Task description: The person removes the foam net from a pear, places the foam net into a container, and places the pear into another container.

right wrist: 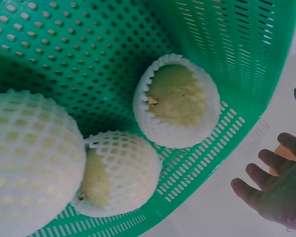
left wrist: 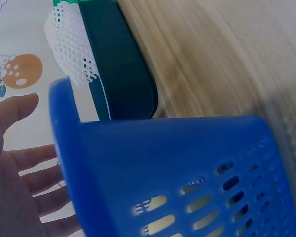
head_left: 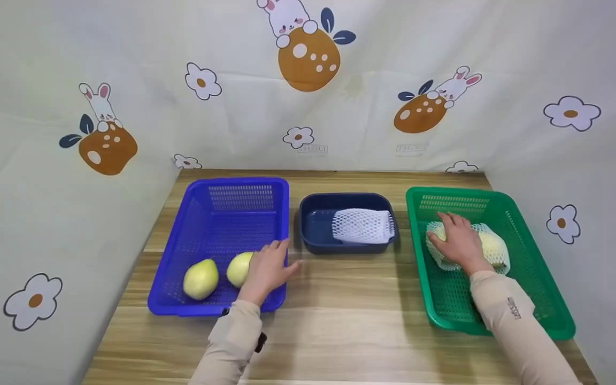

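My left hand (head_left: 269,267) hovers at the right rim of the blue basket (head_left: 195,214), fingers spread and holding nothing. It partly covers one bare yellow-green fruit (head_left: 238,269); another bare fruit (head_left: 201,279) lies to its left in the basket. Over the green basket (head_left: 540,289), my right hand (head_left: 459,239) reaches above fruits in white foam nets (head_left: 494,248). The right wrist view shows its fingers (right wrist: 274,160) loosely extended, gripping nothing. That view has a large netted fruit (right wrist: 29,163) near the camera, a smaller one (right wrist: 118,173) beside it, and a third (right wrist: 177,98) with its end exposed.
Between the two baskets stands a dark blue bin (head_left: 316,224), with an empty white foam net (head_left: 362,225) lying in its right part. All three containers are on a wood-grain table (head_left: 340,321). A printed cloth (head_left: 244,117) hangs behind and along both sides.
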`<action>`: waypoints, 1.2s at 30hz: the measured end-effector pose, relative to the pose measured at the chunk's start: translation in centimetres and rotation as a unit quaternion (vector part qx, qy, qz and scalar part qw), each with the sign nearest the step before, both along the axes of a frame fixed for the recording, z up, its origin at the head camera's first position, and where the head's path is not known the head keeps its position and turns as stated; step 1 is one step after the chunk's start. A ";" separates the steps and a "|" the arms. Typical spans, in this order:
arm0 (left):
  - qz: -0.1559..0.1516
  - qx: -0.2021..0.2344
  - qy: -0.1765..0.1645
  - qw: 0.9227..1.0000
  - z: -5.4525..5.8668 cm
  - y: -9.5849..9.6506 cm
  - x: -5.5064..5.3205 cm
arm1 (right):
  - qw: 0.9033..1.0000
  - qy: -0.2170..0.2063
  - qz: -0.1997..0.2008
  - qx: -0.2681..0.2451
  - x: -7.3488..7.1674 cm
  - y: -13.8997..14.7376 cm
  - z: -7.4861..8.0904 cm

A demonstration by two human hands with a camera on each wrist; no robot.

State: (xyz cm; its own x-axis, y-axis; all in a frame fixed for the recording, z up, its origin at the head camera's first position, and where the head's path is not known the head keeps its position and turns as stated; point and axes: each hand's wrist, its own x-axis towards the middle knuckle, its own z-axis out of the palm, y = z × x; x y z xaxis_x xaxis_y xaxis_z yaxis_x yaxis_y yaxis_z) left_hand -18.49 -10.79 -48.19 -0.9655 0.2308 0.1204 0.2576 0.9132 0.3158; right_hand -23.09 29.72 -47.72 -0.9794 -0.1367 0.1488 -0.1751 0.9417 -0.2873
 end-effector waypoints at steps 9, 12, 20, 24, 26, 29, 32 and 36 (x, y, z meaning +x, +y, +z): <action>-0.001 -0.006 0.010 1.000 -0.2 -0.1 0.3 | 0.998 -0.029 -0.047 0.013 1.9 3.2 0.3; -0.002 -0.003 0.015 1.000 -0.3 -0.1 0.2 | 0.996 -0.040 -0.073 0.009 2.7 4.4 0.6; -0.005 0.005 0.016 1.000 -0.4 -0.1 0.3 | 0.983 -0.134 -0.126 0.015 4.4 7.1 0.7; -0.003 0.003 0.013 1.000 -0.5 -0.1 0.3 | 0.972 -0.192 -0.138 0.012 5.1 7.8 0.6; -0.001 0.003 0.011 1.000 -0.4 -0.1 0.3 | 0.966 -0.217 -0.139 0.011 5.4 8.1 0.5; 0.003 0.001 0.010 1.000 -0.4 0.0 0.3 | 0.959 -0.249 -0.134 0.010 5.7 8.5 0.4; 0.006 0.001 0.010 1.000 -0.4 0.1 0.3 | 0.953 -0.273 -0.130 0.004 5.8 8.8 0.1; 0.003 0.001 0.015 1.000 -0.4 0.1 0.3 | 0.949 -0.290 -0.128 -0.011 5.9 8.8 -0.4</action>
State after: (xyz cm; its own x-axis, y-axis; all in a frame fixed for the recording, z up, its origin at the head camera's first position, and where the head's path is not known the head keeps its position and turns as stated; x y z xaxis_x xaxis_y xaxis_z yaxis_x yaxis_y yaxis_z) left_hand -18.17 -10.72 -48.61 -0.9631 0.2240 0.1489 0.2605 0.9146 0.3093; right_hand -17.17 38.55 -48.16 -0.8984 0.1137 -0.4241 0.2516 0.9249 -0.2850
